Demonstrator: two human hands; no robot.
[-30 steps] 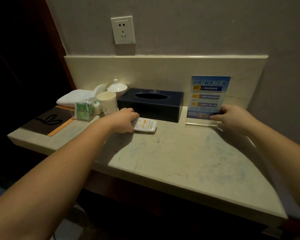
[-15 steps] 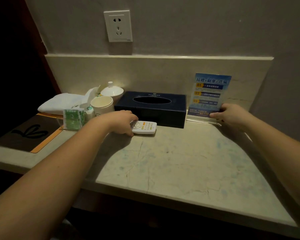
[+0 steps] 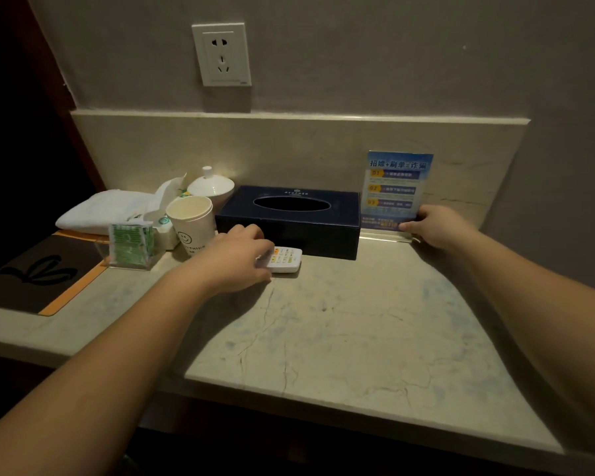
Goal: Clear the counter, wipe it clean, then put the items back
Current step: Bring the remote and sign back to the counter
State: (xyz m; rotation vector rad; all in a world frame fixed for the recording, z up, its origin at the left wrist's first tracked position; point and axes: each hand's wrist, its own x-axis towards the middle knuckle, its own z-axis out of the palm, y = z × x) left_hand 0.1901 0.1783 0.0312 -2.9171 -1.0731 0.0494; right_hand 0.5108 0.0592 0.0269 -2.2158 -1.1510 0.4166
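Observation:
On the marble counter (image 3: 358,338) a white remote control (image 3: 285,260) lies in front of a dark blue tissue box (image 3: 289,221). My left hand (image 3: 236,257) covers the remote's left end, fingers curled over it. At the back right a blue sign in a clear acrylic stand (image 3: 395,190) leans near the backsplash. My right hand (image 3: 433,225) grips the sign's lower right corner. Left of the tissue box stand a paper cup with a smiley face (image 3: 191,225), a white lidded bowl (image 3: 211,187), a clear holder of green packets (image 3: 130,245) and a folded white towel (image 3: 103,209).
A dark mat with an orange border (image 3: 38,276) lies at the counter's left end. A wall socket (image 3: 221,55) sits above the backsplash. The counter's front edge curves toward the right, with dark space below it.
The camera has shifted a little, so everything sits lower and more central. Both hands stay on the remote and the sign; neither object has visibly moved on the counter.

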